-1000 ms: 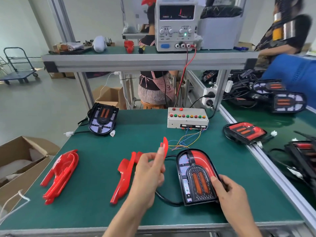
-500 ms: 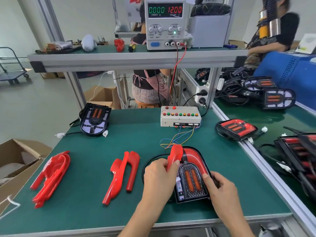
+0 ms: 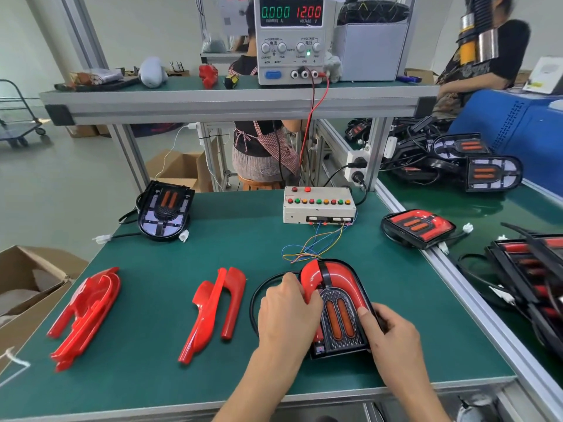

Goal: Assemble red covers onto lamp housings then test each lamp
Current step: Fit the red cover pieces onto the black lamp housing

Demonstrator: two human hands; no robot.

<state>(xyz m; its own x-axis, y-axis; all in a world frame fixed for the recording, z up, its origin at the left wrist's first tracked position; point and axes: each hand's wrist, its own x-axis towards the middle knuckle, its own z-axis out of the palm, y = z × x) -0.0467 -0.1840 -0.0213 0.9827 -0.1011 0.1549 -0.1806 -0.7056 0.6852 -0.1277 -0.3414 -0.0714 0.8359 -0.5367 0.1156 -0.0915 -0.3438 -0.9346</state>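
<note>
You had lowered the left red cover (image 3: 310, 280) onto the lamp (image 3: 338, 309) at lower centre, your left hand (image 3: 288, 315) gripping it, right hand (image 3: 388, 333) clasping the lamp's edge, so seating remained.

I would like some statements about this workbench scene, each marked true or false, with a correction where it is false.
1. The left hand holds a red cover against the lamp housing. True.
2. The power supply shows 24.00 volts. False: it shows 12.00 volts and 0.000 amperes.
3. The right hand grips the housing at its right edge. True.
4. The spare red covers lie to the right of the housing. False: they lie to its left on the green mat.
5. The button box stands behind the housing. True.
</note>
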